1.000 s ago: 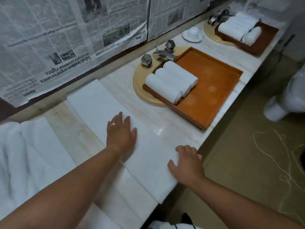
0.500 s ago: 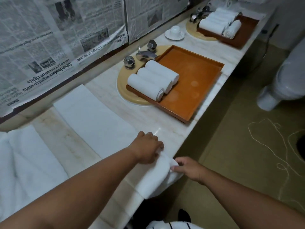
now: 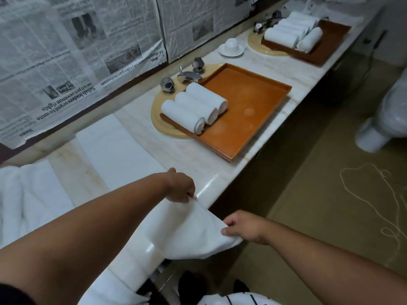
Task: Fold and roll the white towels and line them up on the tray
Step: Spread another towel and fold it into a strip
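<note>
The marble counter (image 3: 220,168) runs from the grip point away toward the upper right. Sheets of newspaper (image 3: 88,51) cover the wall beyond the grip, behind the counter.

A loose pile of white towels (image 3: 28,194) lies on the counter well to the left of the grip, under the line of the left forearm.

The folded towel (image 3: 123,155), a long flat strip, lies on the counter. Its far end reaches toward the newspaper. Its near end is raised at the counter's front edge and sags between the two hands.

The orange tray (image 3: 248,111) sits beyond and to the right of the grip, well apart from it, partly over a beige basin (image 3: 158,119). Three rolled towels (image 3: 193,108) lie side by side, touching, at the tray's left end. The rest of the tray floor is bare.

A second tray (image 3: 326,45) with more rolled towels stands far beyond the first.

Left hand (image 3: 179,188): fingers curled, pinching the upper edge of the towel's near end over the counter's front edge.

Right hand (image 3: 244,227): fingers and thumb closed on the towel's lower corner, just off the counter, below and right of the left hand.

A chrome faucet (image 3: 189,75) stands behind the first tray. A white cup and saucer (image 3: 231,47) stands between the two trays.
</note>
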